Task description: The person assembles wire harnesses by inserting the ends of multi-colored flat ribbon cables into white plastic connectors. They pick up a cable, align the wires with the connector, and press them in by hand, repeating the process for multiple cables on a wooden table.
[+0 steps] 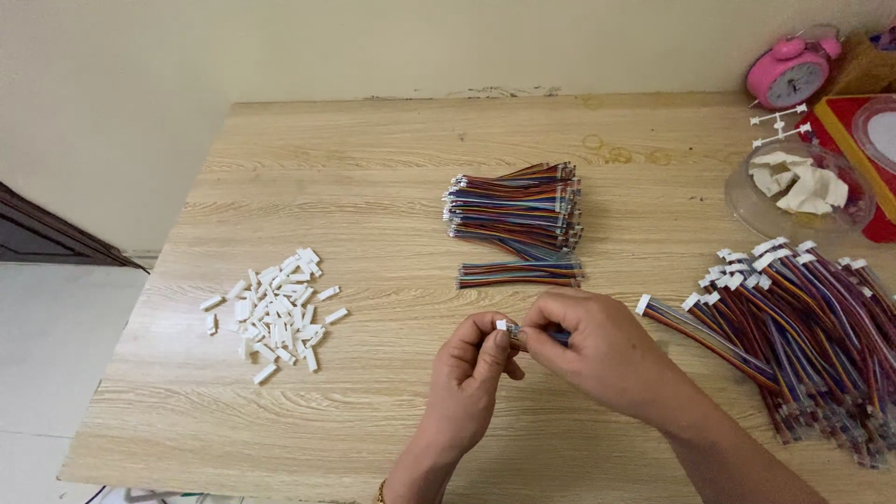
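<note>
My left hand [476,369] pinches a small white plastic connector [501,325] between thumb and fingertips. My right hand [593,350] grips the end of a short multicoloured ribbon cable [558,337], mostly hidden in the fingers, held against that connector. Both hands meet above the wooden table [373,187] near its front middle. A stack of bare multicoloured ribbon cables [518,210] lies just beyond the hands, with a few more cables [520,273] in front of it.
A loose pile of white connectors [275,313] lies at the left. A heap of cables with white connectors fitted [793,327] lies at the right. A clear plastic dish with white scraps [801,187], a pink alarm clock [789,73] and a red box [845,126] stand at the back right.
</note>
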